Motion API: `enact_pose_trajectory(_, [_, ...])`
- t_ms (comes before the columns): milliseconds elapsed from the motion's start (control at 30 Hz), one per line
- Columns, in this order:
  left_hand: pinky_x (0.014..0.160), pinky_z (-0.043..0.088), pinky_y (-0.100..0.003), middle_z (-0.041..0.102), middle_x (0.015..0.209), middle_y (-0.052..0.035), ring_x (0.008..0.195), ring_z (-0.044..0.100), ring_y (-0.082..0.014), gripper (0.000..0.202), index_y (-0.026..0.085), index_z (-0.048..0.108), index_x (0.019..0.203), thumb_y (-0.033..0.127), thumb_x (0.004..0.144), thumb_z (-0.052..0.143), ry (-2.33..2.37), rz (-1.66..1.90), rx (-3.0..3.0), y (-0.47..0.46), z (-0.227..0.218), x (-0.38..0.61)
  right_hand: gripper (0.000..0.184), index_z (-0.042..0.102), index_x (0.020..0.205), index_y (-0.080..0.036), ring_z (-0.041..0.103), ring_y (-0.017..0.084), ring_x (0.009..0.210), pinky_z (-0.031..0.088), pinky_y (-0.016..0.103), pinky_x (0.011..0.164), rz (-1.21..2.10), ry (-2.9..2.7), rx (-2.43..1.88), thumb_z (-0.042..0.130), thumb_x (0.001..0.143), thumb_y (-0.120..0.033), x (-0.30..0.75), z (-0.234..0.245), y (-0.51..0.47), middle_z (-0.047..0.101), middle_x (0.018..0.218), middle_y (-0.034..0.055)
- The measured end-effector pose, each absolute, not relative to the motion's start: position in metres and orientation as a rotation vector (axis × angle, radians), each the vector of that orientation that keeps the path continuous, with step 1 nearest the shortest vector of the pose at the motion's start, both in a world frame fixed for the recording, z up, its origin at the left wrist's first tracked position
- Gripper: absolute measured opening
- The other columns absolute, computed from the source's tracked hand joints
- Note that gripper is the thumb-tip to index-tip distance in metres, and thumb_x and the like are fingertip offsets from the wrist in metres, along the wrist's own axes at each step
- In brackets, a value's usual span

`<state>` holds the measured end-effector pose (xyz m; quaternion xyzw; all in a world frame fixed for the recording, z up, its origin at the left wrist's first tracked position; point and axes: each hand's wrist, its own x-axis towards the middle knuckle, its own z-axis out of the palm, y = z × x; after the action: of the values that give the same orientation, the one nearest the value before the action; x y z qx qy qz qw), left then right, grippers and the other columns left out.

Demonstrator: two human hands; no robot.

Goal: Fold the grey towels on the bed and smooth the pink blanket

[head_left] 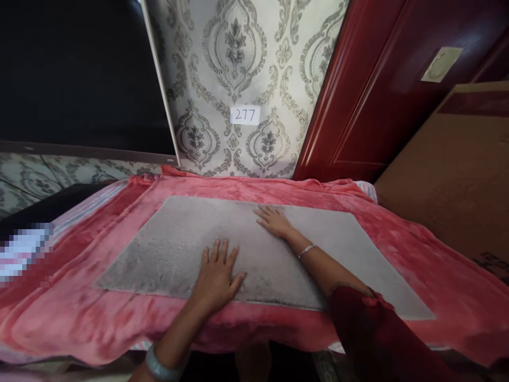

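Note:
A grey plush mat [167,249] lies spread out flat on a pink fleece blanket [99,323]. My left hand [217,276] rests on the mat near its front edge, fingers apart and palm down; a pale bangle circles that wrist. Farther back, close to the mat's rear edge, my right hand [274,220] lies flat on the pile with its fingers stretched out. A thin silver bracelet sits on the right wrist. Neither hand holds anything. Darker patches show in the pile around and to the left of my left hand.
A large dark television screen [79,74] stands at the back left. Behind the blanket is patterned wallpaper [234,48] with a paper label [245,114] reading 277. A dark red door [382,79] and a big cardboard box [449,175] stand at the right.

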<state>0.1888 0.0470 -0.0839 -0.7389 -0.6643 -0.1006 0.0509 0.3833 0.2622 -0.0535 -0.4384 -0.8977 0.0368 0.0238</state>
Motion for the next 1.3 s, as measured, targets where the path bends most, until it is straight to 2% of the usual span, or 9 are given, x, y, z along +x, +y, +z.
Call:
enact_pose_trajectory(133, [0.118, 0.023, -0.064, 0.033, 0.162, -0.0162, 0.150, 0.026, -0.0395, 0.066, 0.025, 0.044, 0.152, 0.056, 0.094, 0.048, -2.020, -0.316, -2.251, 0.048, -0.086, 0.187, 0.060, 0.029, 0.159, -0.028, 0.019, 0.026, 0.152, 0.018, 0.048, 0.121, 0.068, -2.572, -1.740, 0.023, 0.104, -0.050, 0.419, -0.058, 0.299, 0.023, 0.166, 0.0045])
enact_pose_trajectory(367, [0.117, 0.023, -0.065, 0.033, 0.162, -0.0166, 0.149, 0.027, -0.0403, 0.067, 0.025, 0.044, 0.151, 0.056, 0.092, 0.051, -2.020, -0.386, -2.251, 0.047, -0.090, 0.187, 0.059, 0.027, 0.160, -0.027, 0.019, 0.029, 0.152, 0.018, 0.055, 0.120, 0.064, -2.489, -1.860, 0.023, 0.104, -0.047, 0.409, -0.047, 0.294, 0.020, 0.167, 0.0057])
enact_pose_trajectory(467, [0.117, 0.023, -0.065, 0.033, 0.162, -0.0169, 0.149, 0.027, -0.0404, 0.067, 0.025, 0.044, 0.151, 0.056, 0.093, 0.051, -2.009, -0.405, -2.256, 0.047, -0.090, 0.187, 0.056, 0.030, 0.159, -0.028, 0.014, 0.028, 0.153, 0.013, 0.056, 0.121, 0.026, -2.641, -1.523, 0.026, 0.104, -0.042, 0.369, -0.041, 0.268, 0.018, 0.167, 0.0054])
enact_pose_trajectory(567, [0.117, 0.023, -0.066, 0.032, 0.162, -0.0175, 0.150, 0.025, -0.0405, 0.066, 0.025, 0.043, 0.151, 0.054, 0.093, 0.050, -2.010, -0.408, -2.262, 0.046, -0.089, 0.187, 0.054, 0.030, 0.158, -0.036, 0.010, 0.024, 0.154, 0.012, 0.053, 0.122, 0.170, -2.910, -0.934, 0.026, 0.105, -0.043, 0.321, -0.046, 0.241, 0.018, 0.167, -0.0014])
enact_pose_trajectory(633, [0.117, 0.022, -0.066, 0.031, 0.162, -0.0178, 0.150, 0.024, -0.0405, 0.066, 0.024, 0.043, 0.152, 0.054, 0.093, 0.050, -2.020, -0.399, -2.275, 0.046, -0.088, 0.188, 0.053, 0.029, 0.158, -0.038, 0.011, 0.022, 0.154, 0.012, 0.053, 0.122, 0.231, -2.968, -0.771, 0.025, 0.105, -0.044, 0.298, -0.052, 0.236, 0.018, 0.167, -0.0034])
enact_pose_trajectory(900, [0.118, 0.021, -0.066, 0.029, 0.163, -0.0165, 0.151, 0.023, -0.0396, 0.068, 0.025, 0.041, 0.153, 0.055, 0.092, 0.051, -2.070, -0.413, -2.300, 0.044, -0.084, 0.188, 0.058, 0.025, 0.160, -0.031, 0.014, 0.022, 0.154, 0.012, 0.046, 0.123, 0.179, -2.788, -1.438, 0.024, 0.104, -0.047, 0.315, -0.047, 0.298, 0.018, 0.167, 0.0007])
enact_pose_trajectory(1000, [0.118, 0.021, -0.065, 0.029, 0.163, -0.0165, 0.151, 0.022, -0.0395, 0.068, 0.025, 0.042, 0.153, 0.055, 0.092, 0.051, -2.095, -0.399, -2.308, 0.043, -0.080, 0.188, 0.059, 0.024, 0.160, -0.029, 0.012, 0.025, 0.154, 0.014, 0.052, 0.121, 0.181, -2.708, -1.587, 0.021, 0.104, -0.048, 0.326, -0.042, 0.301, 0.016, 0.168, 0.0039])
enact_pose_trajectory(1133, [0.119, 0.021, -0.064, 0.030, 0.163, -0.0170, 0.151, 0.023, -0.0395, 0.067, 0.024, 0.044, 0.152, 0.054, 0.092, 0.052, -2.119, -0.366, -2.306, 0.044, -0.075, 0.189, 0.062, 0.022, 0.161, -0.030, 0.007, 0.029, 0.154, 0.013, 0.059, 0.119, 0.078, -2.667, -1.522, 0.023, 0.103, -0.052, 0.336, -0.048, 0.270, 0.010, 0.169, 0.0061])
enact_pose_trajectory(1300, [0.118, 0.023, -0.064, 0.032, 0.162, -0.0180, 0.150, 0.025, -0.0400, 0.066, 0.022, 0.046, 0.151, 0.052, 0.093, 0.050, -2.087, -0.342, -2.279, 0.048, -0.076, 0.188, 0.060, 0.026, 0.159, -0.034, 0.015, 0.026, 0.153, 0.015, 0.053, 0.121, 0.052, -2.770, -1.353, 0.025, 0.103, -0.054, 0.391, -0.060, 0.242, 0.017, 0.168, 0.0020])
